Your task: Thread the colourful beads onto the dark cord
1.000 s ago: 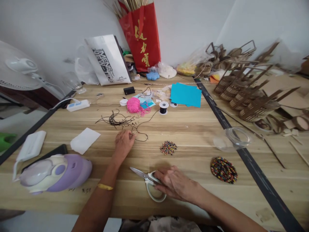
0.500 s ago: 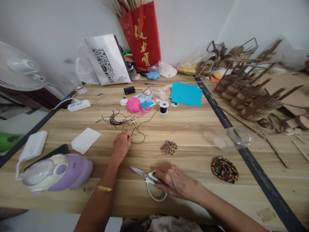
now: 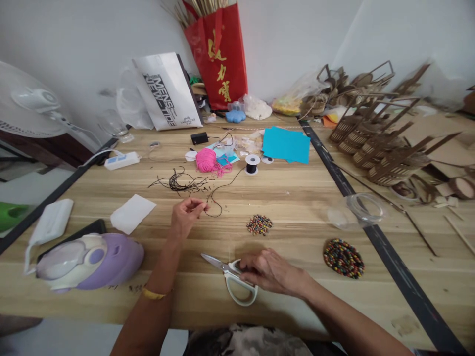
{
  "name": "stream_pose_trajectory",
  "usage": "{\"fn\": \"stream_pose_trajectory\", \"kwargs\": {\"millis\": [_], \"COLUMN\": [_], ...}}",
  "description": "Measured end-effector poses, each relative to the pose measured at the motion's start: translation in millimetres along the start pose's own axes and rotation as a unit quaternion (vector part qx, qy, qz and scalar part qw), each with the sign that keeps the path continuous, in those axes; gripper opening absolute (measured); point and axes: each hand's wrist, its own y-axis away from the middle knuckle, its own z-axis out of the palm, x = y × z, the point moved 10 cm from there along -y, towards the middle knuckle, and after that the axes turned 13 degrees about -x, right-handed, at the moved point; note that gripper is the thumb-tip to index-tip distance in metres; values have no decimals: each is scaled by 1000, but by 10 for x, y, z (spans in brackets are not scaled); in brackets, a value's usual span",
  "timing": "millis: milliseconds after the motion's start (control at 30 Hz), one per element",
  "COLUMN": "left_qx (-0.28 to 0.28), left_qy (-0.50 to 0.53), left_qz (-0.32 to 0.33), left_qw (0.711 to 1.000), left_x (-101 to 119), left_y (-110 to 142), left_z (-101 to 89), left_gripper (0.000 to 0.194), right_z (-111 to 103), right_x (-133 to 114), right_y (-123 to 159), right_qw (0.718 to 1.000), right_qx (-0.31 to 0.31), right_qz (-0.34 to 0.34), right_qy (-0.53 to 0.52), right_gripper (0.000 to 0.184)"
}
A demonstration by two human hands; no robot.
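Over the tabletop (image 3: 297, 198), I have the right hand (image 3: 272, 273) at the handles of the scissors (image 3: 217, 262), fingers curled; I can't tell whether its grip is closed on them. The left hand (image 3: 183, 215) pinches finger and thumb together, I judge on the black cord (image 3: 227, 185) that runs from the white spool (image 3: 252, 165) and loops beside the fingertips. I read the step as handling that cord; the next move calls for a steady pinch. Fingers hide the pinched part, and the dark snippets (image 3: 205, 187) beyond are too small to make out.
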Motion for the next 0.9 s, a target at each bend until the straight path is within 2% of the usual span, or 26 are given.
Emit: {"fn": "stream_pose_trajectory", "kwargs": {"millis": [100,167,233,333,433,567,633,700,900], "left_qx": [-120,-206,-290,-384,-440,-466,-469,-472,-479], "left_qy": [63,85,90,92,97,71,57,37,9], "left_qz": [6,-1,-25,-50,-55,-60,-60,-55,-26], "left_qw": [991,975,952,917,891,880,879,879,877], "left_x": [76,123,126,91,25,-73,-90,-86,-29], "left_y": [45,112,207,350,443,483,488,495,545], "left_z": [244,439,662,968,1195,1344,1370,1381,1439], "left_gripper": [21,21,22,24,24,20,18,18,24], "right_z": [-41,-81,-101,-75,-87,-118,-138,-161,-296], "right_x": [117,252,391,547,643,720,730,727,596], "right_y": [-15,-22,-28,-55,-59,-36,-20,-2,68], "right_qw": [993,973,937,873,824,779,776,786,864], "right_qx": [37,80,120,144,172,211,224,232,254], "right_qz": [-10,-3,-1,-3,-8,-17,-22,-23,-20], "right_qy": [-113,-217,-328,-466,-541,-591,-590,-572,-434], "right_gripper": [19,23,29,37,36,31,27,25,24]}}
